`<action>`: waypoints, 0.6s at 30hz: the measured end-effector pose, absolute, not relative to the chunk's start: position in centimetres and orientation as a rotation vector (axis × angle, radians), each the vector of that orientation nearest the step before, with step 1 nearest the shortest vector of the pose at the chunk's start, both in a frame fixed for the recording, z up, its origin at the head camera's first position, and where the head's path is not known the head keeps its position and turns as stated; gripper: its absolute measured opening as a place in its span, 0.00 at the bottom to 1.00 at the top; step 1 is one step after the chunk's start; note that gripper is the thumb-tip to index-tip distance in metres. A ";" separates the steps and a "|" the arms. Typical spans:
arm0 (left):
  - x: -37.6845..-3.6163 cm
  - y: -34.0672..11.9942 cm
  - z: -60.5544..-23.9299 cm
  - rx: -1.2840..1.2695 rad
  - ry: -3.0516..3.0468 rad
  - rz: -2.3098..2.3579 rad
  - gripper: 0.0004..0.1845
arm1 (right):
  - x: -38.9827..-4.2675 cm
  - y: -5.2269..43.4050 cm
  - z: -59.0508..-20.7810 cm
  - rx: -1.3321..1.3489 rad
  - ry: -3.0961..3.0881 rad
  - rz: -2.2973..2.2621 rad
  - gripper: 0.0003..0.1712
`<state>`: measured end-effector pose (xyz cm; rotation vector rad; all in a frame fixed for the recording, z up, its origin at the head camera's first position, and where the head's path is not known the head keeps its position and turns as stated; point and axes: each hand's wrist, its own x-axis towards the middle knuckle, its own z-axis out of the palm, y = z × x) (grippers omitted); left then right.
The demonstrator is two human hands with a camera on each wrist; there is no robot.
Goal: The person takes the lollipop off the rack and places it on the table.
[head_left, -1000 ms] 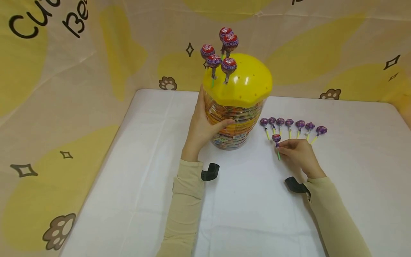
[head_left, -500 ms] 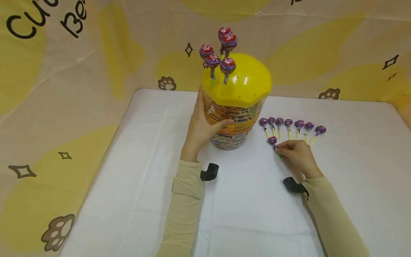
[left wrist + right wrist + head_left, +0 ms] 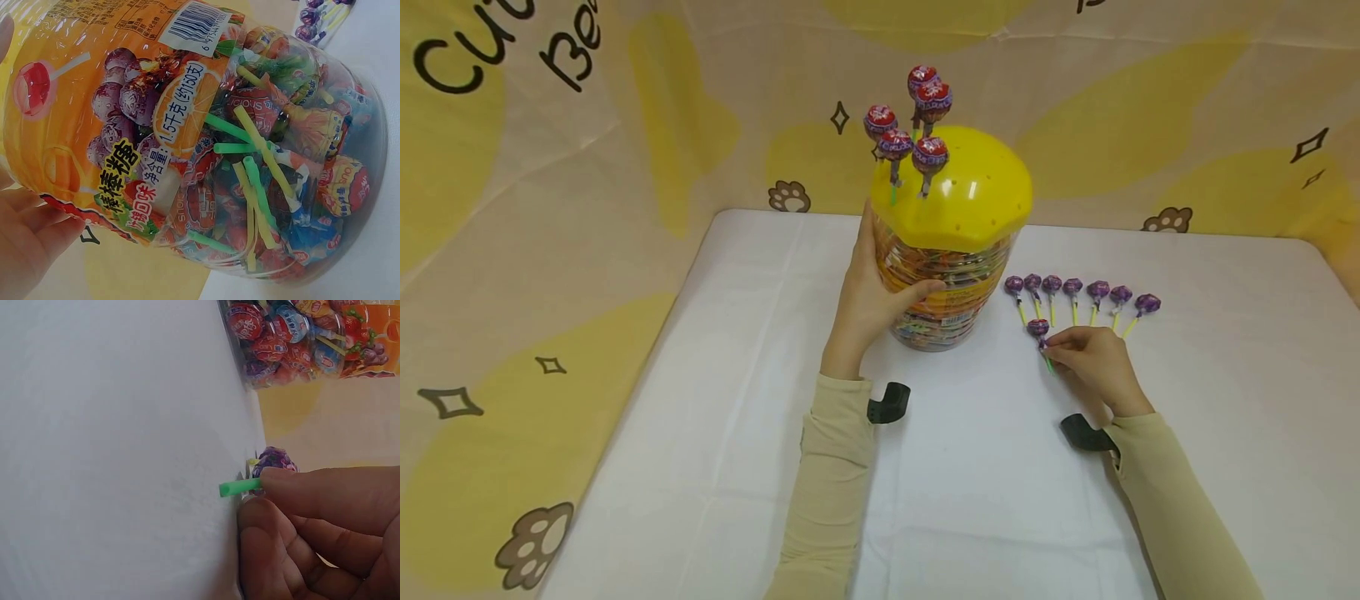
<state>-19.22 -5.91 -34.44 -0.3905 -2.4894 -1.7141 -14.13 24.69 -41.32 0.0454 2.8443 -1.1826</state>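
Observation:
A clear plastic jar (image 3: pixel 951 292) (image 3: pixel 200 137) full of wrapped lollipops stands mid-table under a yellow domed lid (image 3: pixel 958 196) with small holes. Several red-and-purple lollipops (image 3: pixel 913 125) stand upright in the lid's left side. My left hand (image 3: pixel 868 296) grips the jar's left wall, thumb across the front. My right hand (image 3: pixel 1090 358) pinches the green stick of a purple lollipop (image 3: pixel 1038 328) (image 3: pixel 275 460) just above the white table, right of the jar. A row of several purple lollipops (image 3: pixel 1082 293) lies behind it.
The white-clothed table (image 3: pixel 962 500) stretches toward me with bare cloth in front. Yellow-patterned fabric walls (image 3: pixel 587 167) close in the back and left. The table's left edge runs diagonally near the wall.
The lollipop in my right hand has shifted slightly left and lower toward the cloth. My left hand and the jar have stayed put.

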 end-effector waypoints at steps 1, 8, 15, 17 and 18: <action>-19.2 -5.9 -34.4 -0.384 -2.493 -1.716 0.62 | -14.1 24.7 -41.3 0.045 2.858 -1.177 0.12; -19.2 -5.9 -34.5 -0.375 -2.494 -1.730 0.62 | -14.1 24.7 -41.3 0.067 2.907 -1.194 0.10; -19.2 -5.9 -34.5 -0.400 -2.476 -1.717 0.63 | -14.1 24.2 -40.4 0.034 2.948 -1.311 0.10; -19.3 -5.9 -34.6 -0.402 -2.476 -1.716 0.63 | -14.1 23.9 -39.9 0.016 2.946 -1.360 0.10; -19.3 -5.9 -34.6 -0.399 -2.479 -1.714 0.63 | -14.1 23.8 -39.6 0.013 2.941 -1.383 0.10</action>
